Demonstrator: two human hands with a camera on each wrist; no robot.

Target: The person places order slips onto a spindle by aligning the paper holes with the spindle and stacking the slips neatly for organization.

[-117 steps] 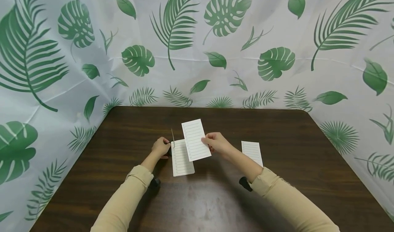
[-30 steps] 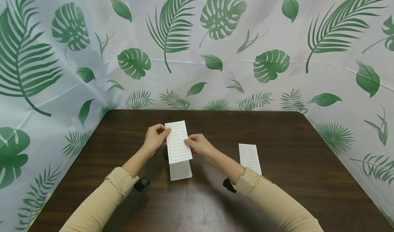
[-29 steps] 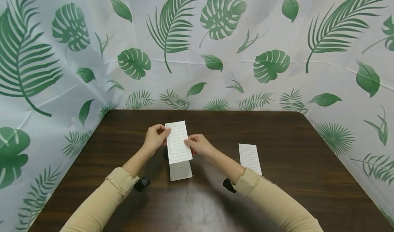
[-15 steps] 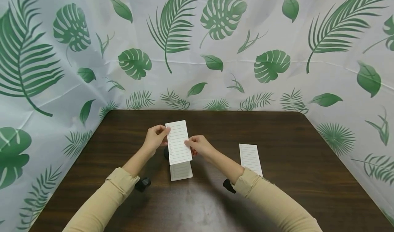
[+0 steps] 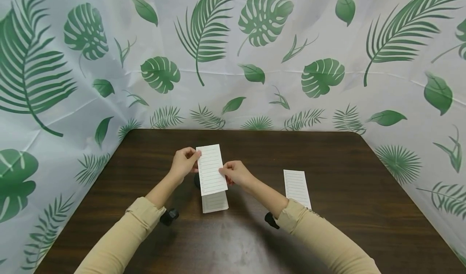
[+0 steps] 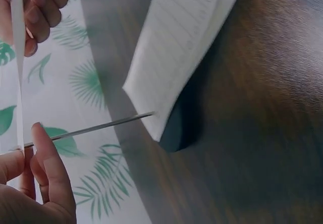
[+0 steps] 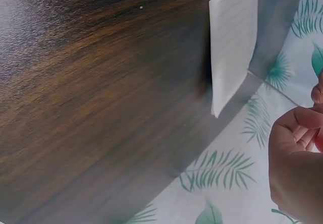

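Note:
A lined checklist sheet (image 5: pixel 212 173) is held up between both hands above the table. My left hand (image 5: pixel 183 163) pinches its upper left corner between thumb and fingers. My right hand (image 5: pixel 236 172) pinches the right edge. In the left wrist view, the thin metal rod of a bill spike (image 6: pixel 101 127) rises from a stack of similar sheets (image 6: pixel 176 37) and meets the held sheet beside the left fingers, its tip showing past the paper. The dark round base (image 6: pixel 177 128) shows beneath the stack. In the head view the held sheet hides the rod and most of the stack.
Another lined sheet (image 5: pixel 296 187) lies on the dark wooden table (image 5: pixel 338 209) to the right, partly behind the right forearm. A white curtain with green leaves (image 5: pixel 218 92) hangs behind the table's far edge. Black wrist devices (image 5: pixel 169 216) sit under both forearms.
Since the earliest frame, the left hand has left the spike's base for the sheet's corner, and the right hand has brought the sheet leftward over the stack. Lately the sheet has dropped slightly.

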